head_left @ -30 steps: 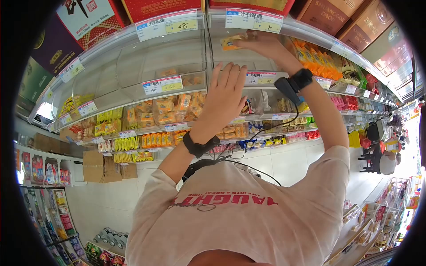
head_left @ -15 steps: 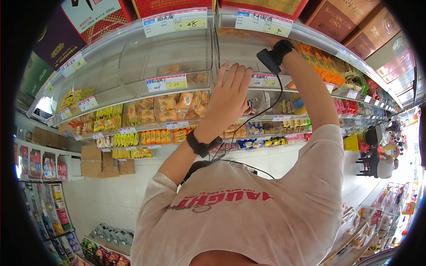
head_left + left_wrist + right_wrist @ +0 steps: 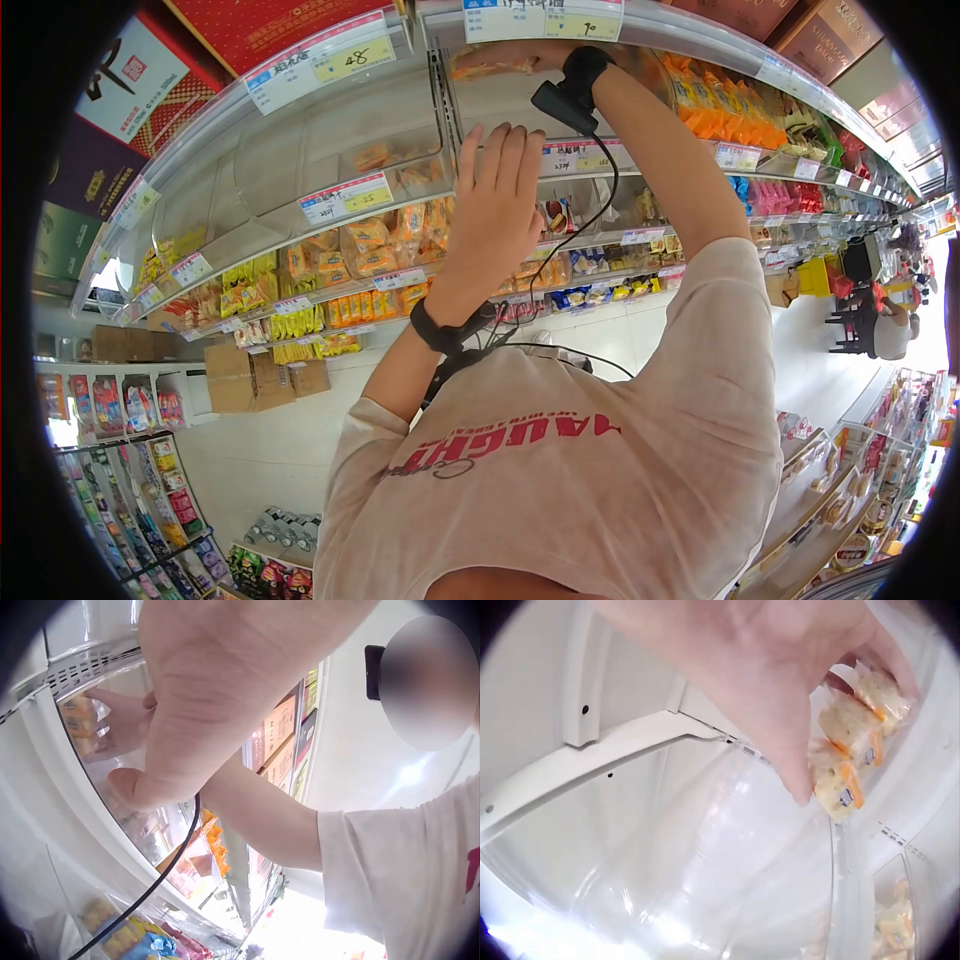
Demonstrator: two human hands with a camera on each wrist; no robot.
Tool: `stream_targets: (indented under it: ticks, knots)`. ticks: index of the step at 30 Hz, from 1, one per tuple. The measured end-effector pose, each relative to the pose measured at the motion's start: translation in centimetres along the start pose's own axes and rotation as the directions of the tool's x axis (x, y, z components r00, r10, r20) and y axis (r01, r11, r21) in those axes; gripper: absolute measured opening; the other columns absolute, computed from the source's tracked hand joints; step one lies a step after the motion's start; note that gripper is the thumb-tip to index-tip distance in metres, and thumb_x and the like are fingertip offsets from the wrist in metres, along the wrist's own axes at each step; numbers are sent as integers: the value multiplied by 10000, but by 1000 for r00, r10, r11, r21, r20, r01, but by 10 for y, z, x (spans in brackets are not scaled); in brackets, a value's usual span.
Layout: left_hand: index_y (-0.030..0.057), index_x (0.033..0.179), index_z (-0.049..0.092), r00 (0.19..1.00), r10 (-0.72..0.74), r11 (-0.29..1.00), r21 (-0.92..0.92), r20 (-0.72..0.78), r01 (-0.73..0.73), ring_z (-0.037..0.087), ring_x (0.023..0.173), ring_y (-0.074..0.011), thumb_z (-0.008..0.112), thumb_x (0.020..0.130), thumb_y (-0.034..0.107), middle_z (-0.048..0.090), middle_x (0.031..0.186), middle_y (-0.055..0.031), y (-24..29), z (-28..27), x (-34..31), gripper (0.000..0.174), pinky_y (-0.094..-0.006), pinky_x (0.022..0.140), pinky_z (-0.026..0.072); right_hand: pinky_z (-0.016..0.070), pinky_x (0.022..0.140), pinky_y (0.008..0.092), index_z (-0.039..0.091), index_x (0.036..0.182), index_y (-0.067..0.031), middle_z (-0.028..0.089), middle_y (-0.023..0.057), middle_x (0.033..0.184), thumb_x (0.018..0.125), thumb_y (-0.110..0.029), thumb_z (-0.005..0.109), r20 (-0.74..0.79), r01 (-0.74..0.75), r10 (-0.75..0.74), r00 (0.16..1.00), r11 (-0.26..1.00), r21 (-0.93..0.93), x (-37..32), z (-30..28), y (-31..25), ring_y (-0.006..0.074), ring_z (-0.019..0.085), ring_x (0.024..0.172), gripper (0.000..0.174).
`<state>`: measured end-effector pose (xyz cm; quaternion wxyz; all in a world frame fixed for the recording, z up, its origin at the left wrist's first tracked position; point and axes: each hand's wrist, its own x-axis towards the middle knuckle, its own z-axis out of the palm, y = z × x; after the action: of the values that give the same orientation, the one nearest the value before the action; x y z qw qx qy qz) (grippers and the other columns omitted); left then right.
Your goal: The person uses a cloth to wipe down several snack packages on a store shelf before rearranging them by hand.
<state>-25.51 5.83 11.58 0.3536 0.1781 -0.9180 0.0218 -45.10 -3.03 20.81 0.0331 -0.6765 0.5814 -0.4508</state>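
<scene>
Here, the right hand [image 3: 780, 667] grips a short row of three wrapped snacks [image 3: 851, 739] at the upper right of the right wrist view, its thumb on the near side and its fingers curled round the far side. Their clear wrappers carry orange bands. In the head view, that hand and the snacks are at the upper middle, inside a clear bin [image 3: 490, 106], behind the top price tag [image 3: 540, 20].

The left hand [image 3: 492, 215], near the middle of the head view, has its fingers straight and close together, pointing up the frame. The fingertips overlap the bin's front, just left of a lower price tag [image 3: 585, 156]; whether they touch the plastic, I cannot tell. The left wrist view shows the thumb apart from the palm, with the snacks at the upper left.

A black band [image 3: 588, 75] circles the right wrist, another band [image 3: 447, 325] the left, and a black cable [image 3: 612, 180] hangs between the arms. Orange packs [image 3: 725, 105] fill the upper right of the shelves, while more wrapped snacks in orange and clear film [image 3: 372, 248] lie left of the left hand. Yellow packs [image 3: 245, 288] sit farther left, above a cardboard box [image 3: 262, 382] on the floor.
</scene>
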Motion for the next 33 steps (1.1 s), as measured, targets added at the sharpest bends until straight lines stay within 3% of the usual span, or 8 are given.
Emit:
stream_targets:
  ticks: [25,33]
  knots:
    - [0,1401,443,997,-68,997,-31,35,69,440,1344,-342,648,693,44,492,1337,-174,4,1,5,738,-570,1225,236,496,935,353,699,1203,-74,702,105,1183,860,-534,733,-46,87,-80,996,983,164,-2,-20,-1,268,654,1079,575]
    - [-9,1400,450,995,-92,995,-33,29,93,460,1326,-338,637,707,37,503,1325,-170,5,1,5,719,-559,1219,247,493,944,353,694,1214,-71,697,109,1196,865,-526,732,69,150,-160,985,980,133,-4,-8,-7,270,651,1090,575]
